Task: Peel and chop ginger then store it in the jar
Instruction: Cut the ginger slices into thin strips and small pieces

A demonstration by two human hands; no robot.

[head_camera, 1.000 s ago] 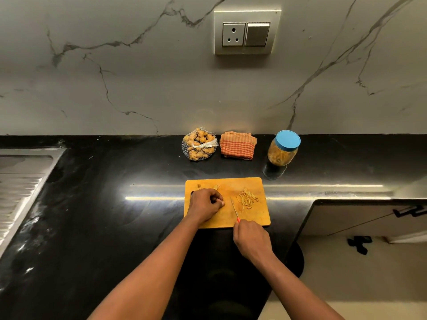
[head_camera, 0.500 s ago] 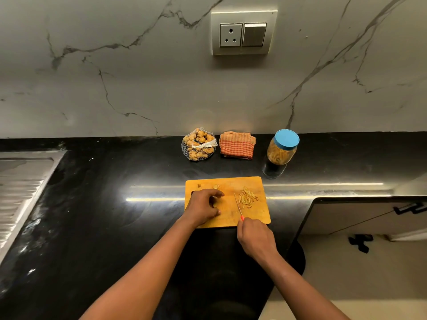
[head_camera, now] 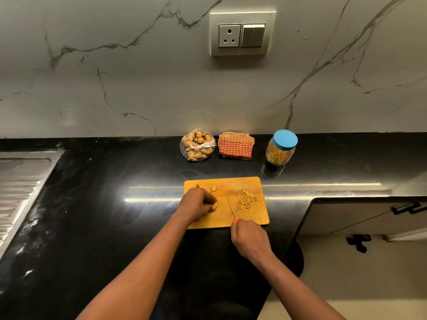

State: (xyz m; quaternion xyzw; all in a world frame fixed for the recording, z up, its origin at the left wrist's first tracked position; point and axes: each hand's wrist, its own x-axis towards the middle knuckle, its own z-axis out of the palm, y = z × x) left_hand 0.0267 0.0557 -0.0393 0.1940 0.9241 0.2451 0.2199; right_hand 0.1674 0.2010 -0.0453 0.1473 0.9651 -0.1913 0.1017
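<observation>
One ginger slice pinched, right hand gripping knife

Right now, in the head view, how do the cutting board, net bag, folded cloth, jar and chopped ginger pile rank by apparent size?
1. cutting board, clearly largest.
2. net bag, folded cloth and jar: about alike, so unranked.
3. chopped ginger pile, smallest.

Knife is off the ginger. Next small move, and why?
Probably slide the knife left onto the ginger slice pinched by the left hand and cut it up: the right hand holds the knife apart from it, and that slice looks whole, unlike the strips heaped to the right.
</observation>
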